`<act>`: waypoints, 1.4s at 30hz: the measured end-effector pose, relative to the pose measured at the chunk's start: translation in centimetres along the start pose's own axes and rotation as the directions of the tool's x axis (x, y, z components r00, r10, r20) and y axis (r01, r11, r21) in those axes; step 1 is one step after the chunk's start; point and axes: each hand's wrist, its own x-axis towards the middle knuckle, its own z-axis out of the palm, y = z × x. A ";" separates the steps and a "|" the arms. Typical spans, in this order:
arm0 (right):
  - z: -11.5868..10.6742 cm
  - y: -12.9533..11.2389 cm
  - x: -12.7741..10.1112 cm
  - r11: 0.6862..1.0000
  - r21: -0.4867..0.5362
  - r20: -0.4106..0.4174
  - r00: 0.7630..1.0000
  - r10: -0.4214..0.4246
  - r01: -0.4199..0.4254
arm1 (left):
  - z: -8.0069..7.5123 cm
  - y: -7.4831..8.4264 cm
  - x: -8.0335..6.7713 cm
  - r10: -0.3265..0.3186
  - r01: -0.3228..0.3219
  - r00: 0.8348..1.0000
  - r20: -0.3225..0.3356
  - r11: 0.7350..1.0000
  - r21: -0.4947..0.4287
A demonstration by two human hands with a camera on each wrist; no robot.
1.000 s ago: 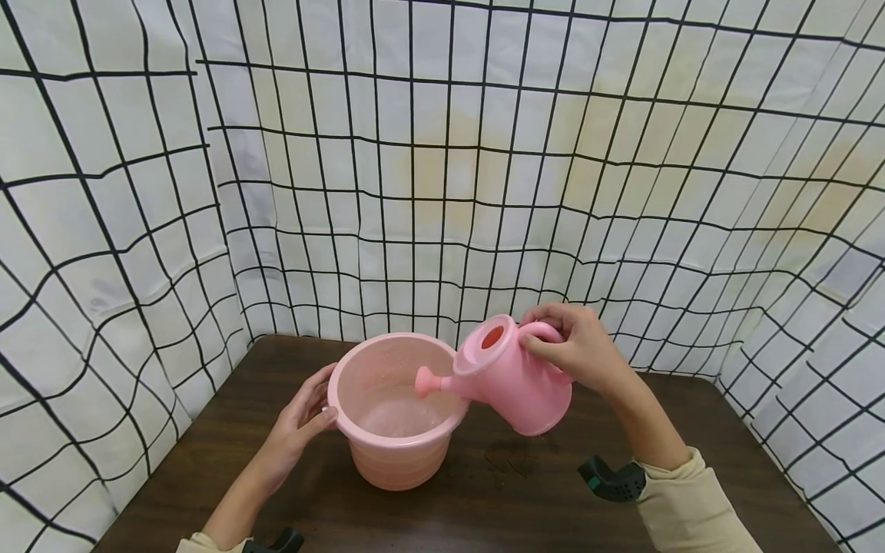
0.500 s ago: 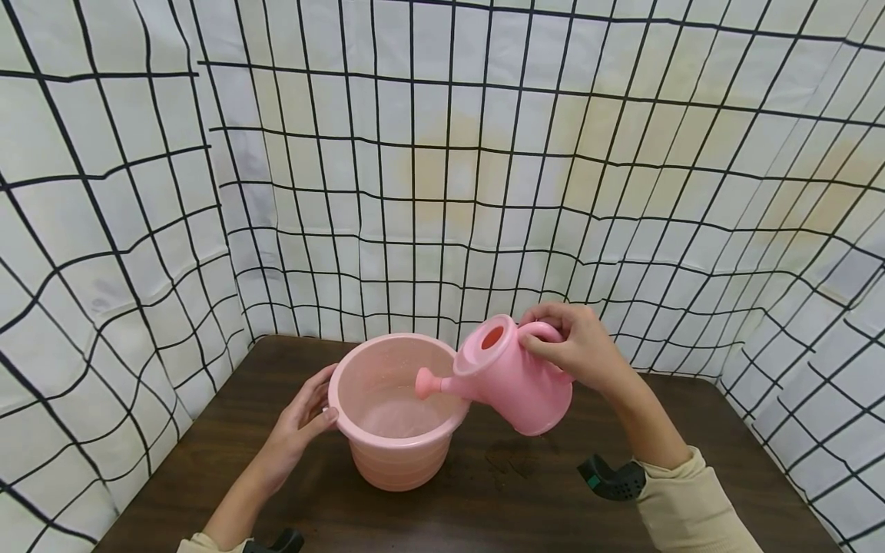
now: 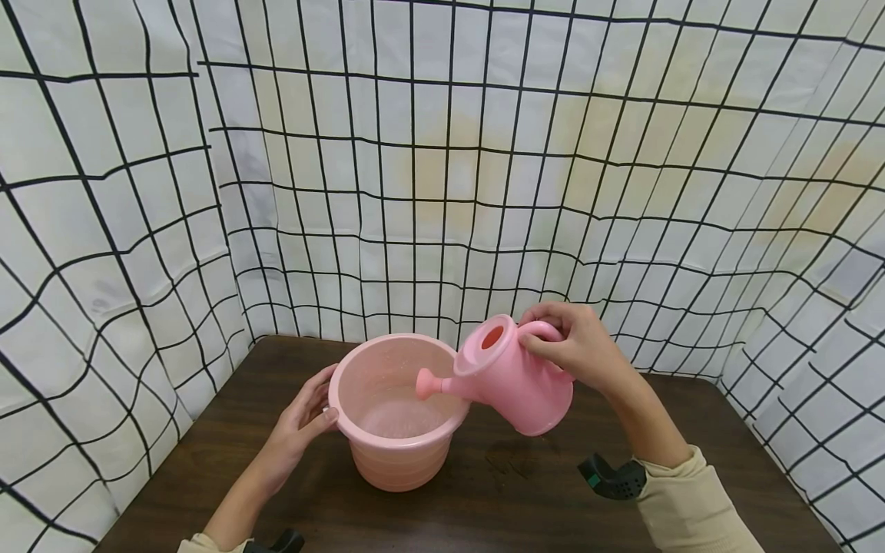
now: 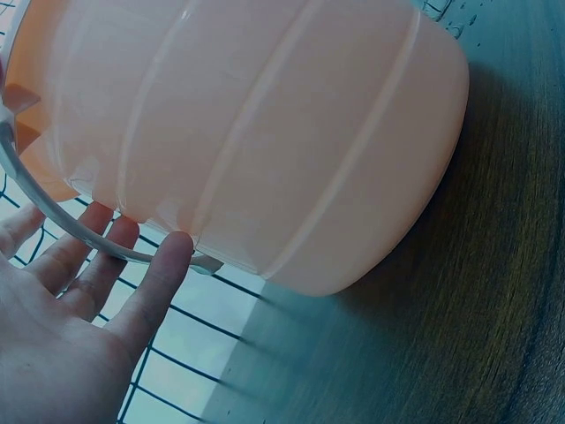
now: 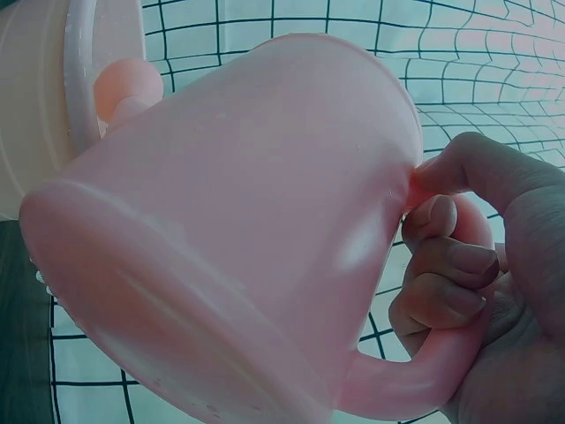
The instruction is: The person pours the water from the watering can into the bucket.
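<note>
A pink watering can (image 3: 515,380) is tilted left, its round spout head over the opening of a pale pink bucket (image 3: 397,461). My right hand (image 3: 570,342) grips the can by its handle; in the right wrist view the fingers (image 5: 446,261) curl round it. The bucket stands upright on the table, with what looks like water in the bottom. No stream from the spout can be made out. My left hand (image 3: 300,418) holds the bucket's left side, thumb at the rim. Its fingers (image 4: 163,274) touch the outer wall beside the bucket's thin carrying handle (image 4: 66,221).
The dark wooden table (image 3: 553,507) has a wet patch (image 3: 512,458) right of the bucket. White sheeting with a black grid (image 3: 442,192) stands behind the table and on both sides. A dark device (image 3: 614,478) sits at the right wrist.
The surface inside the bucket shimmers slightly differently. Both hands, the watering can and the bucket keep practically the same positions.
</note>
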 end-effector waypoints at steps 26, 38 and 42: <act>-0.1 -0.2 0.2 1.000 -0.006 0.016 1.000 -0.007 0.007 | -0.2 -0.3 0.0 -0.012 0.012 1.000 0.001 1.000 0.001; -0.2 -0.4 0.3 1.000 -0.010 0.024 1.000 -0.008 0.009 | -0.2 -0.4 0.1 -0.015 0.015 1.000 -0.001 1.000 0.001; -0.1 -0.5 0.2 1.000 -0.007 0.028 1.000 0.005 -0.005 | -0.2 -0.3 0.1 -0.014 0.014 1.000 -0.003 1.000 0.000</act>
